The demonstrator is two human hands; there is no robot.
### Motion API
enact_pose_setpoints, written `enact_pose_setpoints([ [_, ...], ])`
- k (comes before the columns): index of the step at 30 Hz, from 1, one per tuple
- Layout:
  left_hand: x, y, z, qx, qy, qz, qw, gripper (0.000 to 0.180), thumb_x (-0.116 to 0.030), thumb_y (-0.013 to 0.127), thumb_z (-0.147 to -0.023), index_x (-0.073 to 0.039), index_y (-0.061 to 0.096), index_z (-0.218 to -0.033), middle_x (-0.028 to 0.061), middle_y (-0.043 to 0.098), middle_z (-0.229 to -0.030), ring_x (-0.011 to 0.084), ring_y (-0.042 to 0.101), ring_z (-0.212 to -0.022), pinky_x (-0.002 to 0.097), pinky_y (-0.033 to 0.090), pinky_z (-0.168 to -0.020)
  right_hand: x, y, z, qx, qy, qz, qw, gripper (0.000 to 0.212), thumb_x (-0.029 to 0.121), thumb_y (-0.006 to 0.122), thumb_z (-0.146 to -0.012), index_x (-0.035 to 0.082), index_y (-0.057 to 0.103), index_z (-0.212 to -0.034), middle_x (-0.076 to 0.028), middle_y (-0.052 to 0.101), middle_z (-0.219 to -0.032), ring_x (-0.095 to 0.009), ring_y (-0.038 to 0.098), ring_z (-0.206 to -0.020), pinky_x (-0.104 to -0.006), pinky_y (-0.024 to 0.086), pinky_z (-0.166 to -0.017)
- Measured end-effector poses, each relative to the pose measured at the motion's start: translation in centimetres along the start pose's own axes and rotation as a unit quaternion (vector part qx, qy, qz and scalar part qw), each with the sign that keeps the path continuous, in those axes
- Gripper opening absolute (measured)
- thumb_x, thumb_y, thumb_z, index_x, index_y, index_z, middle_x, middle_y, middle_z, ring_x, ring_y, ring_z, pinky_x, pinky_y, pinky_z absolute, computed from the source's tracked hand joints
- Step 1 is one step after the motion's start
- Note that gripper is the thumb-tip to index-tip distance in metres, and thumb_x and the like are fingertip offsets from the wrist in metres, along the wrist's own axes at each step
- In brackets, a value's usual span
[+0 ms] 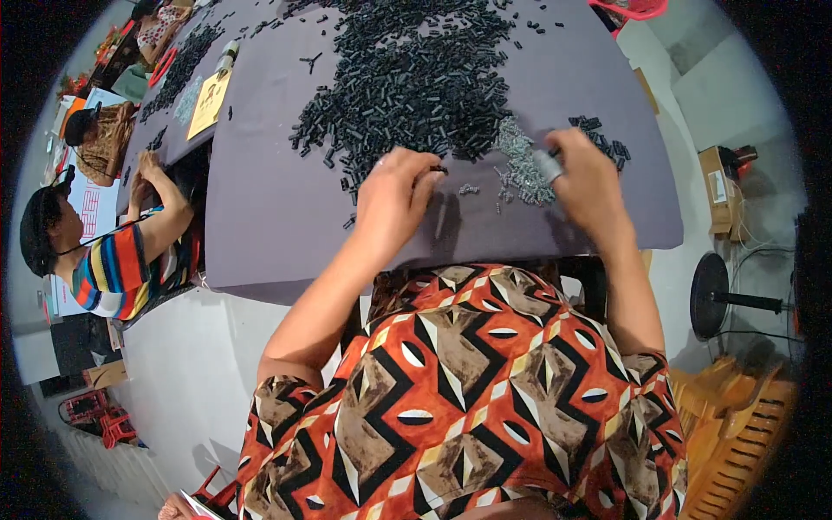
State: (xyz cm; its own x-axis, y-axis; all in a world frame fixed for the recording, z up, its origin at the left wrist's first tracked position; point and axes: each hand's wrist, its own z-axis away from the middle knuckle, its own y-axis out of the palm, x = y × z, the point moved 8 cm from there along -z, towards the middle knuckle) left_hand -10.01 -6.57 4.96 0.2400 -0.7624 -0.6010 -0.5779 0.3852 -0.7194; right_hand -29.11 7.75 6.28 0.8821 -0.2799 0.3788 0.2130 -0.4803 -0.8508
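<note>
Now | left hand (392, 198): pinches black tube (438, 169) | right hand (589, 178): on silver pieces (523, 165)

The left hand (392, 201) covers most of the small black tube (438, 169) at its fingertips. Under the right hand (589, 182), the grey cylindrical piece (548, 165) is partly hidden; its fingertips cannot be seen.

I see the heap of small tubes (407, 78) mid-table (286, 217), the pile of screws (520, 165) right of it nearer the front edge.
</note>
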Motion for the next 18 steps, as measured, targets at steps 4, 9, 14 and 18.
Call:
enact_pose_setpoints([
  [4,0.4,1.9,-1.7,0.041,0.068,-0.164,0.983,0.012,-0.008,0.069,-0.08,-0.005,0.067,-0.091,0.0118,0.059,-0.091,0.0331,0.057,-0.091,0.0437,0.05,-0.077,-5.5,-1.2,-0.5,0.033,0.094,0.074,0.992,0.03,0.016,0.066,-0.085,0.0,0.062,-0.111,-0.018,0.064,-0.108,-0.039,0.063,-0.097,-0.0462,0.051,-0.082],
  [9,0.5,2.4,-2.3,0.055,0.082,-0.187,0.977,0.012,-0.009,0.071,-0.079,-0.005,0.066,-0.09,0.0121,0.059,-0.091,0.0337,0.057,-0.092,0.0434,0.05,-0.078,-6.5,-1.1,-0.4,0.009,0.101,0.07,0.992,0.033,0.007,0.066,-0.082,0.004,0.062,-0.115,-0.016,0.063,-0.108,-0.038,0.063,-0.099,-0.0447,0.051,-0.083],
  [14,1.1,2.5,-2.5,0.075,0.077,-0.203,0.973,0.014,-0.009,0.071,-0.079,-0.005,0.065,-0.091,0.0133,0.058,-0.091,0.0341,0.057,-0.093,0.044,0.05,-0.078,-0.4,0.1,-0.3,-0.024,-0.051,-0.051,0.997,0.026,0.002,0.064,-0.074,0.004,0.064,-0.1,-0.014,0.059,-0.098,-0.036,0.06,-0.095,-0.0447,0.05,-0.081],
  [18,1.4,2.6,-2.5,0.085,0.081,-0.209,0.971,0.015,-0.011,0.071,-0.08,-0.005,0.064,-0.091,0.0139,0.058,-0.091,0.0346,0.057,-0.092,0.0436,0.049,-0.079,3.6,2.9,-0.3,0.028,-0.088,-0.041,0.995,0.021,0.006,0.065,-0.072,0.005,0.065,-0.093,-0.012,0.059,-0.095,-0.034,0.059,-0.093,-0.0442,0.051,-0.08],
])
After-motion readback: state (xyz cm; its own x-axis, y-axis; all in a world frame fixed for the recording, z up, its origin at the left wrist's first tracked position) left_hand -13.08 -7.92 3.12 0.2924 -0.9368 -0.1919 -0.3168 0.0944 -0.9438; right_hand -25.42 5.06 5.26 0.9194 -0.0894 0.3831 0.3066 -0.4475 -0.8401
